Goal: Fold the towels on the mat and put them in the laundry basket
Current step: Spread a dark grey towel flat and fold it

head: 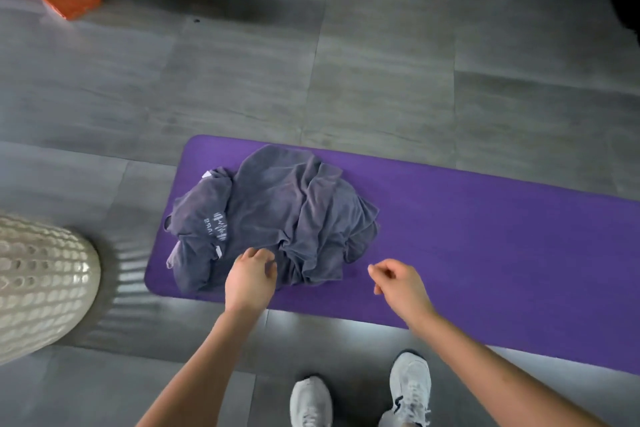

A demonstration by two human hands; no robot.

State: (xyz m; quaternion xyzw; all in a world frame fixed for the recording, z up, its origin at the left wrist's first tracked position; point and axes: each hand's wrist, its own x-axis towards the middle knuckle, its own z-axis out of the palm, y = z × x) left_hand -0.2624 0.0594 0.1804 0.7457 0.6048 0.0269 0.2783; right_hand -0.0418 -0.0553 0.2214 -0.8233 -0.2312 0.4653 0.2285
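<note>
On the left end of the long purple foam mat (485, 253) there's a crumpled heap of dark grey terry towels (277, 215), all bunched up with deep folds and wrinkles. One piece on the left side shows some white printed lettering, plus a couple of small white tags poking out at the edges. Nothing looks folded yet, it's just one messy pile, and I honestly can't tell how many towels are in it.

Left hand (250, 279) is reaching down at the near edge of the pile, fingers curled and half spread, tips right at the cloth. Can't tell if it's actually got a pinch of fabric or is just touching it. Right hand (401, 284) is over bare mat just right of the pile, loosely curled, holding nothing.

White perforated plastic laundry basket (41, 274) sits off to the left on the grey tiled floor (381, 62), beside the mat. White sneakers (410, 388) are at the bottom, right by the mat's near edge.
</note>
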